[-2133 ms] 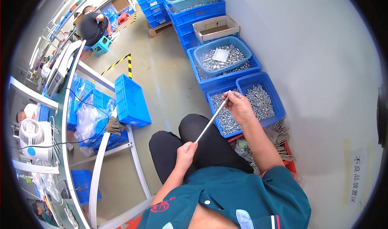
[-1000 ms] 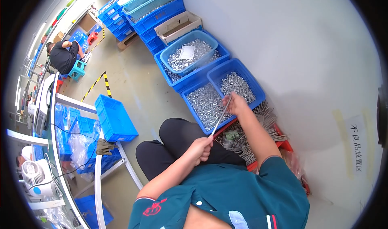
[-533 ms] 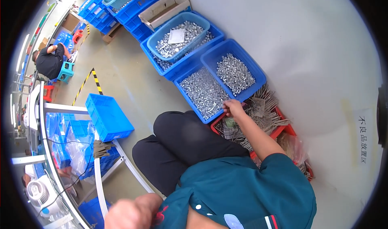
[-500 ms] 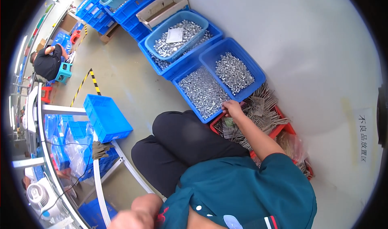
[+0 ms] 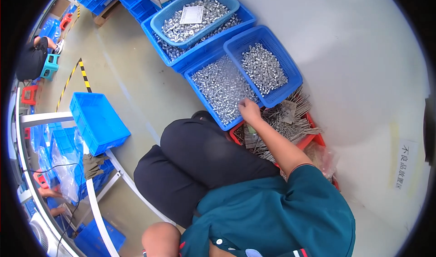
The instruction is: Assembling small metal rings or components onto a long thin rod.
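Note:
My right hand (image 5: pixel 248 110) is at the near right corner of a blue crate (image 5: pixel 210 115) filled with small silvery metal fittings (image 5: pixel 222 87). Its fingers are curled together, and whatever they may hold is too small or hidden to make out. Right beside it, a blue perforated basket (image 5: pixel 290 66) with more short metal sleeves (image 5: pixel 263 68) overlaps the crate's right side. Of my left arm only a bent, rounded part shows at the lower edge; the hand itself is out of sight.
A red bin (image 5: pixel 310 144) of thin metal rods (image 5: pixel 290 121) stands below my right forearm. Farther back, a light-blue basket (image 5: pixel 156 25) of fittings with a paper slip (image 5: pixel 191 14) rests in a blue crate. An empty blue crate (image 5: pixel 97 121) sits at left by a white frame (image 5: pixel 97 211).
The view has shifted, so the crates sit higher and farther left. My right hand has moved left and deeper over the crate's fittings. The blurred left hand has dropped out of sight.

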Action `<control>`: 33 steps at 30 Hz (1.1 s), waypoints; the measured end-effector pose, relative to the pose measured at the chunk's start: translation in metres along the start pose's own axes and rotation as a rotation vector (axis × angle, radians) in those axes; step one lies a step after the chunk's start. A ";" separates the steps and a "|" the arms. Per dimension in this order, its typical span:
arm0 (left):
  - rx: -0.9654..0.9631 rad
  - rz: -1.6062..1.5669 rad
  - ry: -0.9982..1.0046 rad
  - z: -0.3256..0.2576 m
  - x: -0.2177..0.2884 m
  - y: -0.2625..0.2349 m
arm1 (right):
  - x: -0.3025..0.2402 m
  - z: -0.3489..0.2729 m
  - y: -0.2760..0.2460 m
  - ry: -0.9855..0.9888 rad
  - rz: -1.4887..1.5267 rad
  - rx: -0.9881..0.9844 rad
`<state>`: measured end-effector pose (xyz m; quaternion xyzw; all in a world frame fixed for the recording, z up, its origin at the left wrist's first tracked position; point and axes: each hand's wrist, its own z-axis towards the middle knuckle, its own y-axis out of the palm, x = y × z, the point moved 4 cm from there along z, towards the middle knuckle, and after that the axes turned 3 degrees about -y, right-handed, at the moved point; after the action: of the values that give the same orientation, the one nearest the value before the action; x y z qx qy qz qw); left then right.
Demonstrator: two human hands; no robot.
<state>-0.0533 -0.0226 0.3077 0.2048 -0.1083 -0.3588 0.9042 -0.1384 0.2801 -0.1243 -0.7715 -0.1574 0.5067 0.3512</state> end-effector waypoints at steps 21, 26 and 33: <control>-0.102 -0.159 -0.665 -0.004 -0.016 -0.040 | -0.048 0.009 0.018 -0.107 -0.424 0.017; -0.005 -0.151 -0.637 -0.009 -0.022 -0.055 | -0.055 0.013 0.039 -0.153 -0.445 0.054; 0.029 -0.125 -0.630 -0.017 -0.040 -0.069 | -0.061 0.033 0.055 -0.302 -0.526 0.089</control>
<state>-0.1183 -0.0351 0.2595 0.1027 -0.3753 -0.4579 0.7993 -0.2002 0.2177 -0.1296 -0.6042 -0.3796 0.5138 0.4763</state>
